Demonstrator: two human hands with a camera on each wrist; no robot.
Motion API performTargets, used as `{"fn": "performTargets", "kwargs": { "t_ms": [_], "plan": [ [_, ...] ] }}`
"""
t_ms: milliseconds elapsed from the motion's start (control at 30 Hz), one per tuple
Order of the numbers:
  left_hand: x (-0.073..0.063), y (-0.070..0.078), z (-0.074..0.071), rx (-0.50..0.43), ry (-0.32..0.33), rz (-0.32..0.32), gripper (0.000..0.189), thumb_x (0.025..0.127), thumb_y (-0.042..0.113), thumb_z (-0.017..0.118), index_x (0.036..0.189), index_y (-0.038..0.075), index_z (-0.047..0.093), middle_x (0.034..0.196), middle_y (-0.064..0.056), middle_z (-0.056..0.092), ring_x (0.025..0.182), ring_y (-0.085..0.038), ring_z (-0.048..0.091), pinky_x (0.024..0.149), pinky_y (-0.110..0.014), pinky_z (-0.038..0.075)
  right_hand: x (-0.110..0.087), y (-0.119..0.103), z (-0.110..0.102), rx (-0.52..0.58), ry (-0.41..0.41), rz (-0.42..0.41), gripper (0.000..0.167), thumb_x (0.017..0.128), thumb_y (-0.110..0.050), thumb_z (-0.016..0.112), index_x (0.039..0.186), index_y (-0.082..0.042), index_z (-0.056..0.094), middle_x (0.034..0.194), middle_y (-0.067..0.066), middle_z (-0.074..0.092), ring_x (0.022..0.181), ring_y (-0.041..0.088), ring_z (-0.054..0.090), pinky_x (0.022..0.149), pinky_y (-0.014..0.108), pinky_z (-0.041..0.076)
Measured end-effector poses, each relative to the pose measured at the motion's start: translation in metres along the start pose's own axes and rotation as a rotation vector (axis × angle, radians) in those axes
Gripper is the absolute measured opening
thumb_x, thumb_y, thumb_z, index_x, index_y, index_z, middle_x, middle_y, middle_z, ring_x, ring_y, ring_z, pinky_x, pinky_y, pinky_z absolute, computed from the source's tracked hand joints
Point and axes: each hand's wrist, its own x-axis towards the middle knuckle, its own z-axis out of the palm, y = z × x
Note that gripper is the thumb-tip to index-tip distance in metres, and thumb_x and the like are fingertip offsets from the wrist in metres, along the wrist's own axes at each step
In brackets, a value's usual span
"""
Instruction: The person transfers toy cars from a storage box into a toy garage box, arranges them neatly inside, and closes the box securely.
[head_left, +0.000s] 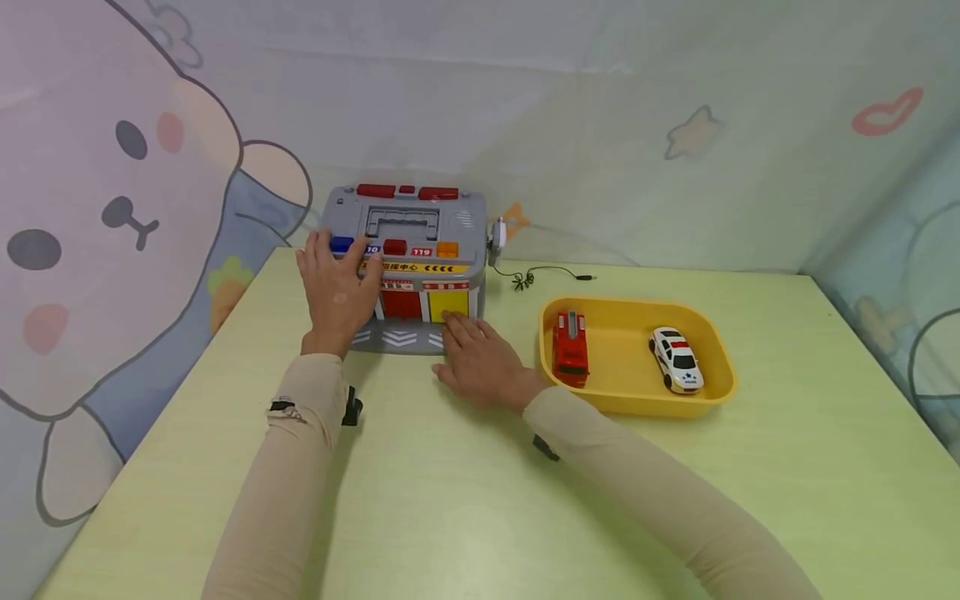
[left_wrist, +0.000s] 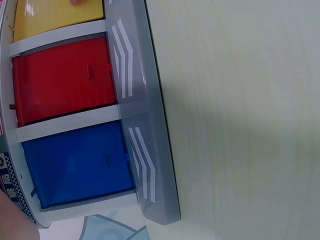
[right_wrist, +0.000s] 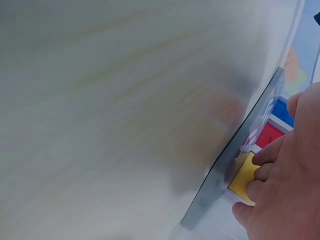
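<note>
A grey toy garage (head_left: 345, 221) with a carry handle and coloured roof buttons stands at the back of the table. My left hand (head_left: 337, 287) rests on its front left corner, fingers spread over the roof edge by the blue button (head_left: 342, 245). With extended fingers, my right hand (head_left: 483, 362) touches the yellow door (head_left: 448, 305), at the right end of the front. Beside it is the red door (left_wrist: 65, 80), then the blue door (left_wrist: 77, 167); all three look closed. In the right wrist view the fingertips (right_wrist: 260, 159) lie against the yellow door.
Right of the garage is a yellow tray (head_left: 615, 404) holding a red toy fire truck (head_left: 572, 350) and a white toy police car (head_left: 677, 360). A thin black cable (head_left: 555, 268) lies behind it. A patterned cloth wall (head_left: 585, 125) borders the table (head_left: 420, 500).
</note>
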Motion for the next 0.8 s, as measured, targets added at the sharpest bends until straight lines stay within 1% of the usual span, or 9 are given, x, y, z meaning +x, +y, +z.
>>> {"fn": "performTargets", "kwargs": {
  "t_ms": [333, 500, 733, 800],
  "plan": [
    [-0.0017, -0.0015, 0.0018, -0.022, 0.004, 0.008, 0.048, 0.103, 0.039, 0.045, 0.14, 0.011, 0.058, 0.159, -0.026, 0.027, 0.153, -0.043, 0.014, 0.123, -0.063, -0.002, 0.0024, -0.0008, 0.0043, 0.009, -0.017, 0.005, 0.071, 0.106, -0.049, 0.028, 0.159, -0.002, 0.02, 0.169, 0.013, 0.009, 0.157, 0.028, 0.012, 0.128, 0.042, 0.014],
    [0.0009, -0.0005, 0.0012, -0.038, 0.009, 0.017, 0.048, 0.102, 0.039, 0.045, 0.14, 0.012, 0.058, 0.159, -0.025, 0.028, 0.153, -0.042, 0.013, 0.123, -0.064, -0.003, 0.0023, 0.0002, 0.0015, -0.005, -0.015, 0.002, 0.07, 0.107, -0.048, 0.028, 0.158, -0.001, 0.021, 0.169, 0.013, 0.01, 0.157, 0.029, 0.013, 0.128, 0.04, 0.014],
    [0.002, -0.0001, -0.0005, -0.027, -0.001, -0.007, 0.049, 0.102, 0.039, 0.045, 0.142, 0.014, 0.057, 0.16, -0.024, 0.027, 0.154, -0.04, 0.01, 0.123, -0.062, -0.004, 0.0046, 0.0001, 0.0021, -0.004, -0.007, 0.0, 0.071, 0.106, -0.048, 0.029, 0.158, -0.001, 0.021, 0.169, 0.014, 0.011, 0.157, 0.029, 0.013, 0.128, 0.04, 0.015],
    [0.0021, -0.0005, -0.0004, -0.03, -0.003, -0.005, 0.048, 0.102, 0.039, 0.045, 0.142, 0.014, 0.057, 0.16, -0.024, 0.027, 0.154, -0.04, 0.01, 0.123, -0.062, -0.005, 0.0049, 0.0, 0.0031, -0.007, -0.009, 0.001, 0.071, 0.106, -0.048, 0.03, 0.158, 0.0, 0.021, 0.169, 0.014, 0.011, 0.157, 0.029, 0.013, 0.127, 0.04, 0.015]
  ]
}}
